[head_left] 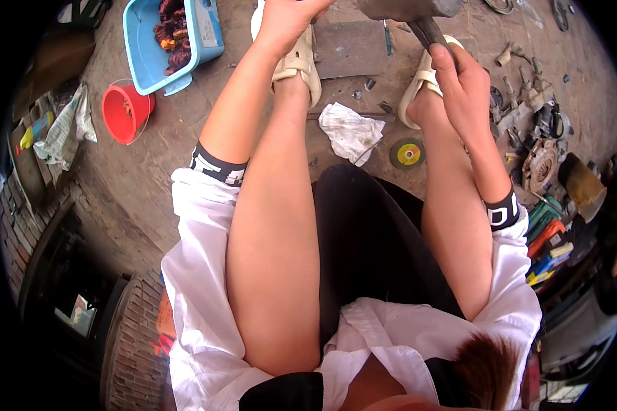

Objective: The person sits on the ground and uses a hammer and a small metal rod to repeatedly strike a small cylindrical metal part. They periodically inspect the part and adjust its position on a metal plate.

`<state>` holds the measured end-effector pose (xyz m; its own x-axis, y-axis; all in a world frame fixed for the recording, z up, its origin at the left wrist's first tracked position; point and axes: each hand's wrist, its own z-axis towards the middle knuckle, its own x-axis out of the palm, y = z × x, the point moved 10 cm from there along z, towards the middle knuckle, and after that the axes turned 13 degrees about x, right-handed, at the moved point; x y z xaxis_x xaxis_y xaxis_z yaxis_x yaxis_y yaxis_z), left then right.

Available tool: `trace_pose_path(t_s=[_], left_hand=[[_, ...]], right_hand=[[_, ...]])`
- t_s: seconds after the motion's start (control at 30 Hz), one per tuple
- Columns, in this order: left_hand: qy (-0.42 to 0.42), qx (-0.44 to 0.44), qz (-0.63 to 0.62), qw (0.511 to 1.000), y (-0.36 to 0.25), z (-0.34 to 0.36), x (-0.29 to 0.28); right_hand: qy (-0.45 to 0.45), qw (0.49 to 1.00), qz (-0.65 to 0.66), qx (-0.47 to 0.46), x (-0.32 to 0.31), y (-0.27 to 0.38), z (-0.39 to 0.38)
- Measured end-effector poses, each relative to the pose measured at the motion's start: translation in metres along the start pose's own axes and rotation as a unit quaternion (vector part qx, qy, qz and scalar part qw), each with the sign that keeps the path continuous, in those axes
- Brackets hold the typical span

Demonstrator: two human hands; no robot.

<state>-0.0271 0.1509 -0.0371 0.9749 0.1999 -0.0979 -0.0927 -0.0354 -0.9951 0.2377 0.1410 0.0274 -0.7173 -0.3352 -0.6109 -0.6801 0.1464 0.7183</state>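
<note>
My right hand [463, 85] is wrapped round the dark handle of a hammer [408, 8], whose wide head is at the top edge, tilted over the floor. My left hand [288, 20] is at the top edge above my cream left shoe [301, 68], its fingers curled; what they hold is cut off or hidden. A flat square metal plate [349, 51] lies between my feet, beside a thin green-handled tool [388, 41]. Nearer me are a crumpled white cloth [349, 133] and a yellow-centred disc [409, 154]. My cream right shoe [418, 89] is under the hammer arm.
A light blue tub [137, 48] of reddish bundles and a red bucket [120, 116] stand at left, near crumpled sacking [65, 137]. Metal parts, a round plate [538, 164] and coloured boxes [552, 260] crowd the right. A brick surface [130, 342] is at lower left.
</note>
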Motion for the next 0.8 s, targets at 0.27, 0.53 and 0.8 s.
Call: trace_pose_path(t_s=[0.27,0.53,0.8], left_hand=[[-0.059,0.003,-0.094,0.994,-0.003,-0.010,-0.017],[-0.085,0.013,-0.152,0.985,-0.003,-0.020,-0.022],[-0.140,0.030,-0.210,0.967,-0.008,-0.025,-0.035]], right_hand=[[-0.120,0.933,-0.315,-0.130,0.044,-0.059,0.039],[-0.080,0.913,-0.301,-0.263,0.058,-0.030,0.027],[0.083,0.911,-0.264,-0.306,0.174,0.019,0.027]])
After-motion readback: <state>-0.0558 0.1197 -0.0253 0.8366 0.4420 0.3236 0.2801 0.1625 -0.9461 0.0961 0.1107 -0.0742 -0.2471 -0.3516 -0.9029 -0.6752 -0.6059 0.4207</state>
